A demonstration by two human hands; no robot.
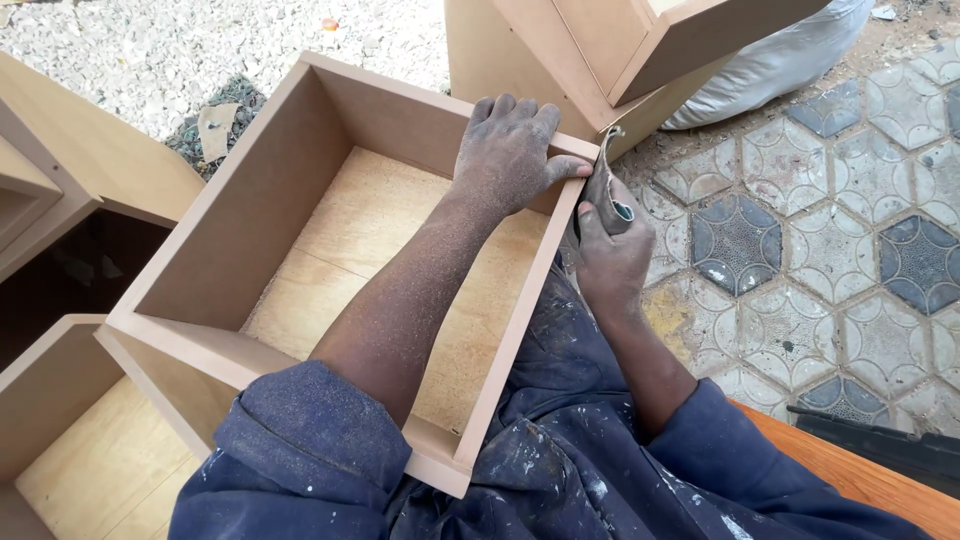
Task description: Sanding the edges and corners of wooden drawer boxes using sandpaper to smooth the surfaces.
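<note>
An open wooden drawer box [250, 190] with a pale plywood bottom rests on my lap. My left hand [508, 150], dusty, grips the far right corner of the box over its top edge. My right hand [610, 255] is outside the box's right side, closed on a folded piece of sandpaper [603, 185] pressed against that corner.
Another drawer box [70, 440] lies at lower left and more boxes [640, 40] stand behind. A white sack [790, 60] lies at top right on patterned hexagon tiles [830, 240]. Gravel [200, 50] covers the ground at top left. An orange wooden edge [860, 470] is at lower right.
</note>
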